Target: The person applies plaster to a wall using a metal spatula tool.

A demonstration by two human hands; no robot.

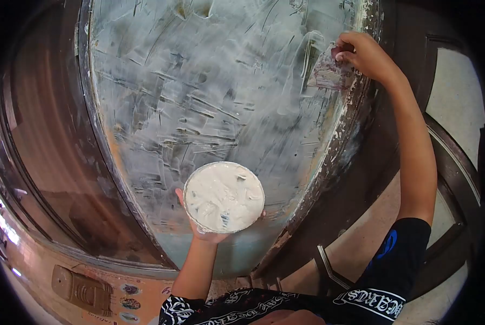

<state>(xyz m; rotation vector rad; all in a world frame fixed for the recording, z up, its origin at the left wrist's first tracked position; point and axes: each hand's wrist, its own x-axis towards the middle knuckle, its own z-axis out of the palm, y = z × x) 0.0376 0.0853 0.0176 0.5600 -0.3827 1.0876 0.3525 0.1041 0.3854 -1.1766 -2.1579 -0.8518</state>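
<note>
While the right hand (364, 54) is up at the far right of the panel (210, 92), its fingers are clamped on a scraper (330, 70), w/ the blade flat on the wet white paste. Looks like the spreading step is going on: paste is being wiped thin over the blue-grey panel, & streaks run all over it.

Near the middle, the left hand (207, 230) sits under a round bowl (224, 196) of white paste, fingers curled up around the bottom of it, so they are clamped on the bowl. Bowl is held close to the panel, low down, well apart from the scraper. It is about full, w/ a few dark marks in the paste.

I think the next move needs the blade kept flat & pushed w/ even force, so no lumps stay. More paste will have to come from the bowl, so the scraper must travel down & left to it.

Other stuff: a crusty painted edge (340, 141) runs down the right side of the panel, rough & flaky; blade could catch on it. Brown wood frame (47, 151) curves on the left. A sandal (329, 268) lies on the floor (361, 233) near the right. Black sleeves w/ white print show at the bottom.
</note>
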